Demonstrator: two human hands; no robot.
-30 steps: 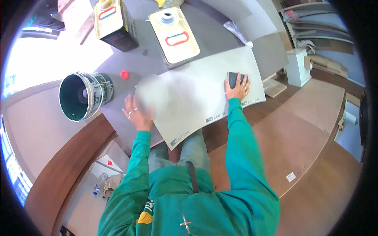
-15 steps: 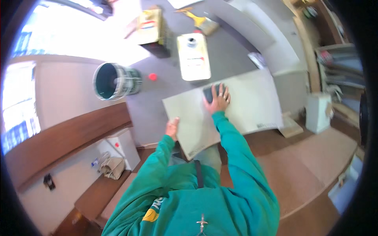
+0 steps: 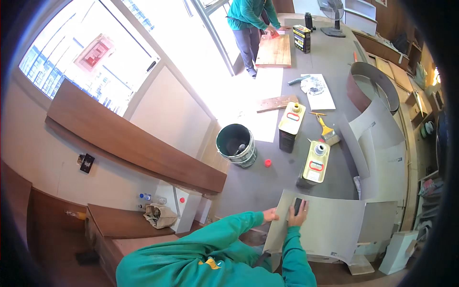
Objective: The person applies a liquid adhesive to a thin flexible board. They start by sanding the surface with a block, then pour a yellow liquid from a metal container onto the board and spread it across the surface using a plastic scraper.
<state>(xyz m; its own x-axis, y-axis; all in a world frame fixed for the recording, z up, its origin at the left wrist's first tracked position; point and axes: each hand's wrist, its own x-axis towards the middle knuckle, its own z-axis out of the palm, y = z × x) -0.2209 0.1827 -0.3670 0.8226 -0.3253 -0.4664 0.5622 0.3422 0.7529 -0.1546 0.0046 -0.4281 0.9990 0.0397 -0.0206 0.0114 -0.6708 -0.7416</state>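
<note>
The right hand grips a dark block — long axis near twelve-to-six — atop a pale sheet, two o'clock from the left hand, which touches the sheet's nine-o'clock edge, grip unclear.

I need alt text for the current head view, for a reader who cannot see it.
A green-sleeved right hand holds a dark block on a pale sheet while the left hand touches its left edge. The grey table beyond bears two cans, a bucket and a brush; farther off, a co-worker in green stands by a wooden board.
</note>
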